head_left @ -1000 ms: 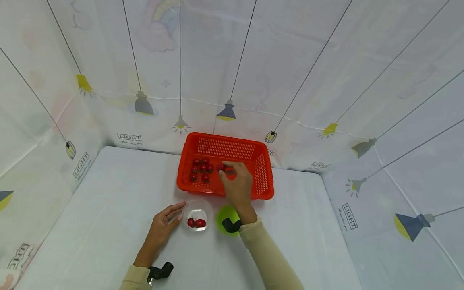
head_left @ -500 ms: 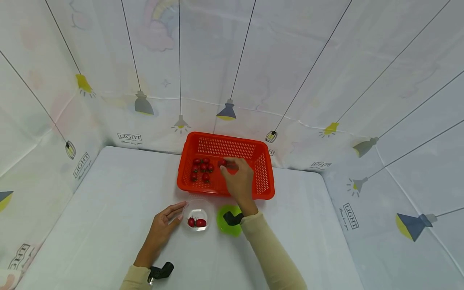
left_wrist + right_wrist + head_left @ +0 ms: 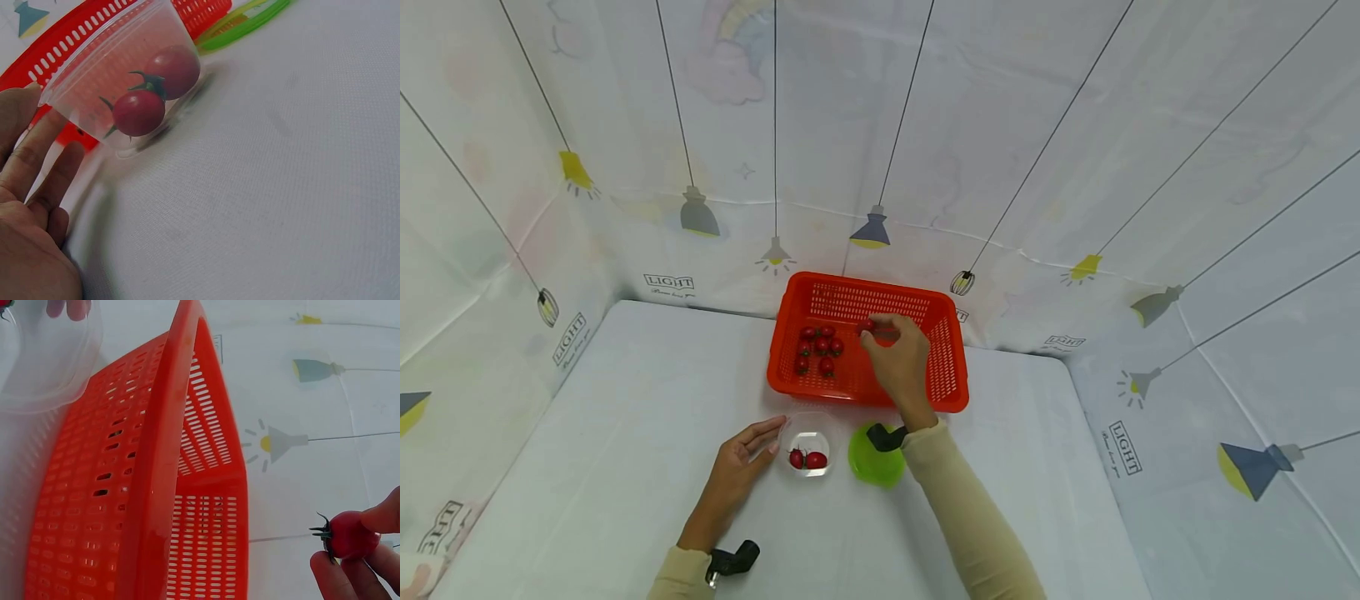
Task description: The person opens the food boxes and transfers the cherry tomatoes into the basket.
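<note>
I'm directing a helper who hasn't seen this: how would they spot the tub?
Find the big red basket on the white table. Nearer the person, the left hand touches the small tub. It is clear, with two tomatoes showing in it, unlike the red basket and the green piece on its right.

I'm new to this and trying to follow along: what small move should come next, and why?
Probably bring the held tomato over to the clear container: the right hand pinches it above the red basket, the left hand touches the container, and two other tomatoes already lie inside.
</note>
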`<state>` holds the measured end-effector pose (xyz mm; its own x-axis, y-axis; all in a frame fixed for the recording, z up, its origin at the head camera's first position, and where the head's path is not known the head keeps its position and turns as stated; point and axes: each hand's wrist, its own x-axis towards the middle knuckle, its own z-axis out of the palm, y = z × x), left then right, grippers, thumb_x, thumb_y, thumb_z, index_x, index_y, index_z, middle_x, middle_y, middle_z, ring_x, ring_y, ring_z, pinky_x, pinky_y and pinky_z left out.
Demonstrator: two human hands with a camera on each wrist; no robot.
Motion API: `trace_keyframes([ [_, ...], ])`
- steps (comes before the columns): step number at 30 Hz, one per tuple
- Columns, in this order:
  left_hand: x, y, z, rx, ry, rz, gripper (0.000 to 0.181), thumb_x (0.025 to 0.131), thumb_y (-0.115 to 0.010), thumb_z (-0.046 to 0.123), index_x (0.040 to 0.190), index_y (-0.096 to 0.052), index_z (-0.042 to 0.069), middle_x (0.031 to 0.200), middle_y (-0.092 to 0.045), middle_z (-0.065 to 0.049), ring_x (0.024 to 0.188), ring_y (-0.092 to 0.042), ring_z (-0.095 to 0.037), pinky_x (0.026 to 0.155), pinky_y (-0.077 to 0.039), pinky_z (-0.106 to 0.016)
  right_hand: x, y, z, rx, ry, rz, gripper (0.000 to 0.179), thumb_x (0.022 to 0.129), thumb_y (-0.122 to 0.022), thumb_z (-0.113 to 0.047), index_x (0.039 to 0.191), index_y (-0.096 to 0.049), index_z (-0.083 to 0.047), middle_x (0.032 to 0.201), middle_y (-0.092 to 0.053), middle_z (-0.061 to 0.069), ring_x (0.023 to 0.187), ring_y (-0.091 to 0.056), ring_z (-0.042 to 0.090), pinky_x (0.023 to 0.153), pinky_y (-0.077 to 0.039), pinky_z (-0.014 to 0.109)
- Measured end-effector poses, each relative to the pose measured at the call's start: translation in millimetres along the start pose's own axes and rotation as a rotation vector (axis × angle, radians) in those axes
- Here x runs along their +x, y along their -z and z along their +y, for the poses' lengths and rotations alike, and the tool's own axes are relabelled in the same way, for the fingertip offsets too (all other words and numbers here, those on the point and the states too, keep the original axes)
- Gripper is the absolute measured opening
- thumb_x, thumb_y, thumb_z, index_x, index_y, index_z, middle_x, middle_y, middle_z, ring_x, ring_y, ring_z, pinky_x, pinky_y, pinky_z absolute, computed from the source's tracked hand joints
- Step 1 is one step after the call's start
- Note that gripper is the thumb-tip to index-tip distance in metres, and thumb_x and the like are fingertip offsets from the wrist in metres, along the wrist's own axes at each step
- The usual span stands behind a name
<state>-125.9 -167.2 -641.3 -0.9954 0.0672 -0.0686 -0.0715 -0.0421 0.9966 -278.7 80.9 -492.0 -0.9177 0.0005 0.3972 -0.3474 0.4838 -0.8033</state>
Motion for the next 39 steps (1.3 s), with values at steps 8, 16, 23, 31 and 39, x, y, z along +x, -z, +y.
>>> trace_keyframes([
  [8, 0.0, 0.0, 0.1, 0.0, 0.008, 0.001, 0.045, 0.106, -0.068, 0.023, 0.15, -0.059, 0.024, 0.154, -0.062, 0.002, 0.15, -0.045, -0.004, 0.122, -0.028, -0.017, 9.8, 3.1, 7.1, -0.002, -0.082, -0.06, 0.017, 0.095, -0.08, -0.022, 0.112, -0.08, -0.021, 0.108, -0.077, -0.002, 0.093, -0.074, 0.018, 0.076, -0.065, 0.036],
  [16, -0.2, -0.4, 1.0, -0.021, 0.003, -0.002, 0.045, 0.106, -0.067, 0.021, 0.151, -0.058, 0.022, 0.154, -0.062, 0.0, 0.152, -0.044, -0.007, 0.131, -0.017, -0.057, 25.9, 7.3, 14.2, -0.029, -0.185, -0.191, 0.02, 0.097, -0.079, -0.025, 0.116, -0.08, -0.021, 0.109, -0.079, -0.006, 0.092, -0.075, 0.016, 0.079, -0.064, 0.039],
  [23, -0.2, -0.2, 1.3, -0.017, 0.011, -0.004, 0.045, 0.106, -0.067, 0.022, 0.151, -0.058, 0.022, 0.155, -0.061, 0.0, 0.153, -0.044, -0.011, 0.131, -0.026, -0.038, 35.8, 8.4, 13.8, -0.058, -0.21, -0.284, 0.021, 0.096, -0.08, -0.022, 0.118, -0.079, -0.02, 0.11, -0.077, -0.005, 0.093, -0.074, 0.017, 0.079, -0.062, 0.038],
  [31, 0.2, 0.1, -0.8, -0.036, 0.018, -0.001, 0.045, 0.106, -0.067, 0.021, 0.151, -0.059, 0.021, 0.155, -0.061, 0.001, 0.152, -0.045, -0.009, 0.132, -0.018, -0.055, 44.9, 5.8, 22.6, -0.071, -0.227, -0.358, 0.026, 0.098, -0.078, -0.021, 0.124, -0.075, -0.017, 0.115, -0.074, -0.002, 0.101, -0.068, 0.023, 0.084, -0.061, 0.039],
  [39, 0.8, -0.1, -1.1, -0.035, 0.008, 0.002, 0.045, 0.106, -0.067, 0.02, 0.15, -0.059, 0.021, 0.155, -0.062, 0.001, 0.152, -0.045, -0.007, 0.132, -0.017, -0.058, 49.8, 3.1, 27.3, -0.087, -0.221, -0.385, 0.027, 0.097, -0.08, -0.018, 0.123, -0.075, -0.016, 0.117, -0.074, -0.002, 0.101, -0.07, 0.023, 0.086, -0.062, 0.041],
])
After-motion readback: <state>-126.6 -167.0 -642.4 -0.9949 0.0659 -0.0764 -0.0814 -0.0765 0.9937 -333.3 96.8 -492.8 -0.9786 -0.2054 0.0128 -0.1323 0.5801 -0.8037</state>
